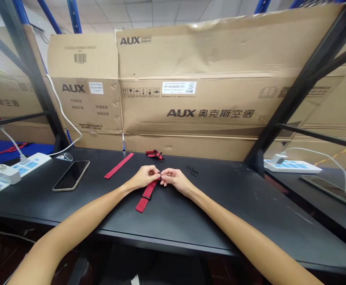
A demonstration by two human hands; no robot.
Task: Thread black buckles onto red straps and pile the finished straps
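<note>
Pinching seen in both hands over middle of black table [208, 221]: far end of red strap [150, 189] gripped by fingertips of left hand [144, 176], small black fitting [160, 177] at that end held by right hand [175, 180], details partly hidden by fingers. Black slider [146, 196] threaded on strap toward its near end. Flat red strip [119, 165] laid to left, phone [71, 175] placed farther left. Bundled red strap [154, 153] set just beyond hands, loose black hardware [192, 171] to right.

"AUX 奥克斯空调" on wide carton [220, 89], "25" on its label [179, 88] — "AUX" on left carton [85, 113]
</note>
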